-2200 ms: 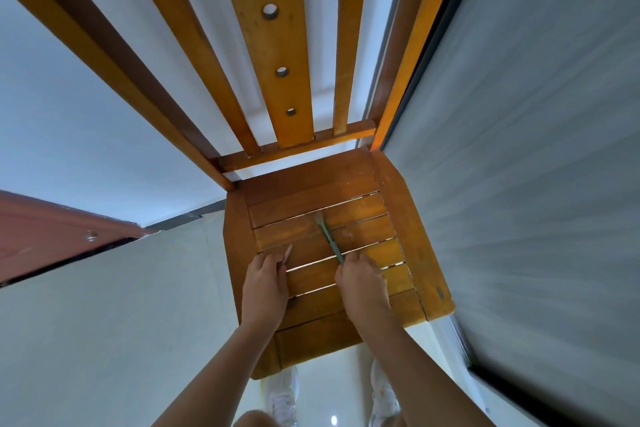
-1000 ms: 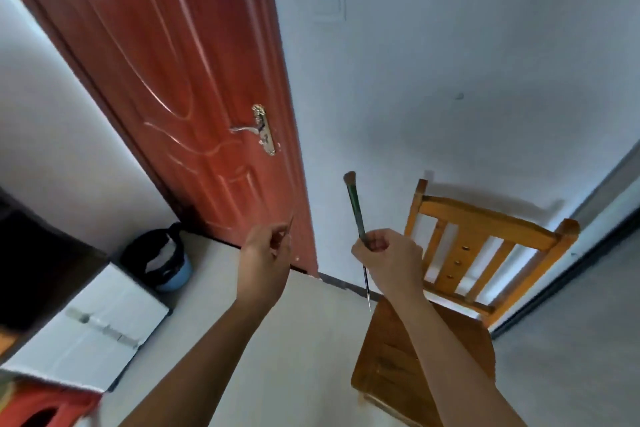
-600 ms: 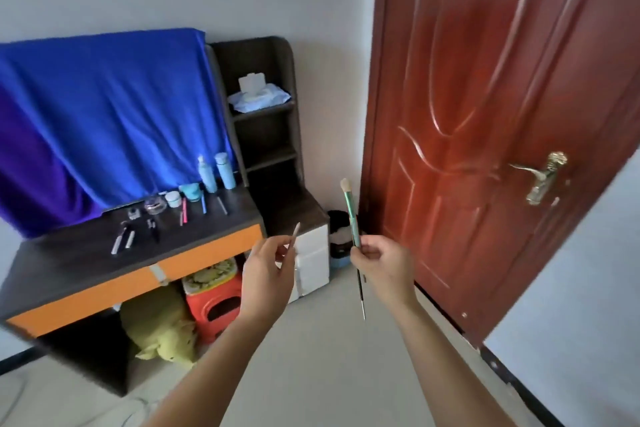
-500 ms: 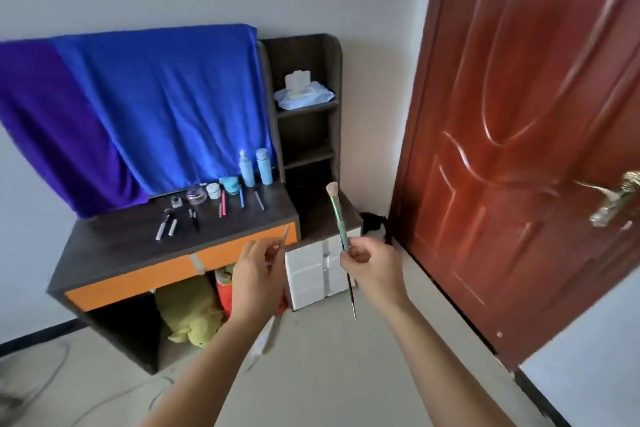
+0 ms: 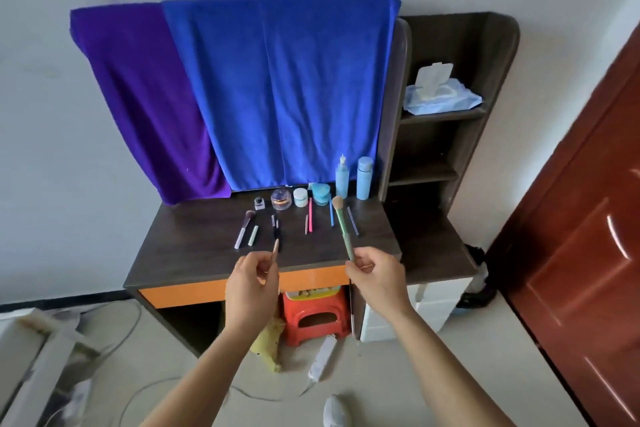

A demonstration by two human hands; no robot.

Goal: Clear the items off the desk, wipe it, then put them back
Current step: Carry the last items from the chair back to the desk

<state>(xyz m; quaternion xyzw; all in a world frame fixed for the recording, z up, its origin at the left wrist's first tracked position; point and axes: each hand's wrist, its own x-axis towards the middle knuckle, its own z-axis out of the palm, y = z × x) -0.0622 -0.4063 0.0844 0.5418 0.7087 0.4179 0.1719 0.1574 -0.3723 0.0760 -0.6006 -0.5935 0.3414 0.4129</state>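
**Head view: the put-back step, as I judge it.** Jars, bottles [image 5: 363, 177] and pens [image 5: 310, 215] already stand in rows on the desk [image 5: 194, 246], and each hand holds one more tool in front of it.

- **Left hand** [image 5: 254, 284]: raised before the desk's front edge. Thumb and fingertips pinch a thin stick [image 5: 275, 248], with its tip pointing up and away.
- **Right hand** [image 5: 379, 279]: level with the left and apart from it. The fingers are curled round a green brush [image 5: 342, 225], bristles up and leaning left, and the thin tail hangs below the fist.
- **Position:** both tools are in the air. I cannot tell whether they are over the desk or short of it.
- **Next move, in my estimate:** reach forward, lower each tool into a bare stretch of the pen row, lay it parallel to its neighbours, then let go without nudging them.
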